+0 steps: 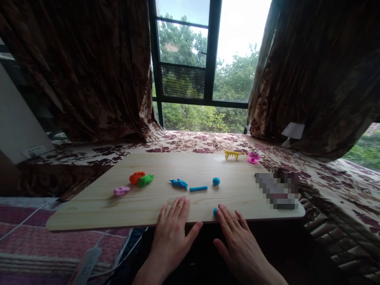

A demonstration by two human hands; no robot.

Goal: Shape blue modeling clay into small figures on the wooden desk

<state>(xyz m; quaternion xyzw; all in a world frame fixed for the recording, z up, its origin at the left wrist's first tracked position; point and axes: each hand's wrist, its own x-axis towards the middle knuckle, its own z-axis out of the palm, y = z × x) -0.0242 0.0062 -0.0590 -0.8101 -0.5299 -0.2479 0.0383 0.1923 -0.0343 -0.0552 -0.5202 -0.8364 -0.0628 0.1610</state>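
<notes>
Think of the bench [97, 213] as a clock, with 12 at the window [204, 63] and 6 by the person. The left hand [172, 223] lies flat at 6 o'clock. It is loose, with its long fingers straight and its thumb pointing out to 3 o'clock. The right hand [234, 229] is at 5 o'clock, loose too, with its fingers stretched out.

A small blue ball [215, 212] sits by the right hand's fingertips, close to the front edge. A finger hides some of it, and I cannot tell if they press together. Another blue ball [216, 181] sits at 2 o'clock. A blue stick [198, 189] lies at 3 o'clock, near the middle. Just beside its 9 o'clock end is a blue shape [179, 183] with a pointy tip.

At 10 o'clock, an orange lump [136, 177] and a green lump [145, 181] sit together. A light pink lump [121, 191] is at 9. At 1 o'clock are a yellow toy with legs [232, 154] and a bright pink toy [253, 157]. Something blurred out [277, 192] is at 3.
</notes>
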